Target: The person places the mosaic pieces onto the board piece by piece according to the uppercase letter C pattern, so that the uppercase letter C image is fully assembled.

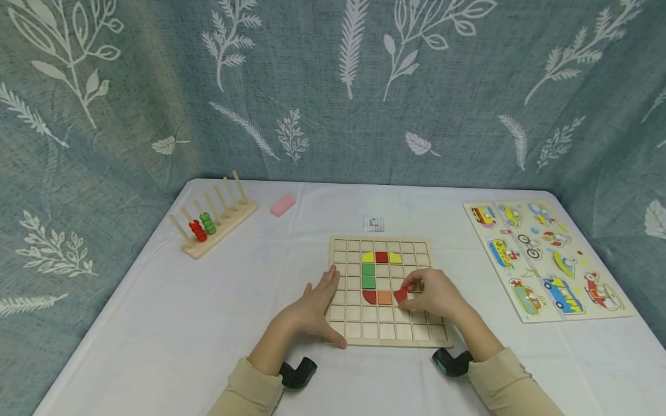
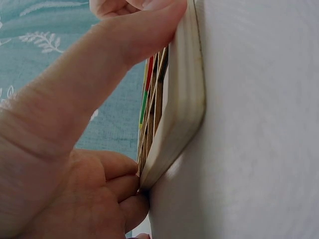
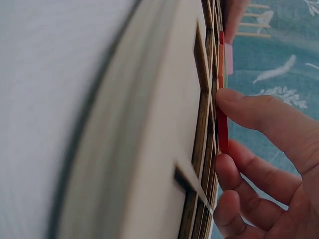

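A wooden grid board lies on the table. Set in its cells are yellow rounded tiles, a dark red square, two green squares, a red rounded tile and an orange square. My right hand pinches a red tile between thumb and fingers, beside the orange one. In the right wrist view this red tile shows edge-on, close over the grid. My left hand is spread at the board's left side, thumb at the front edge and fingers along the side.
A small patterned grid card lies behind the board. Far left stand a wooden peg rack with red and green beads and a pink block. A vehicle picture puzzle lies at right. Black wrist devices sit by both wrists.
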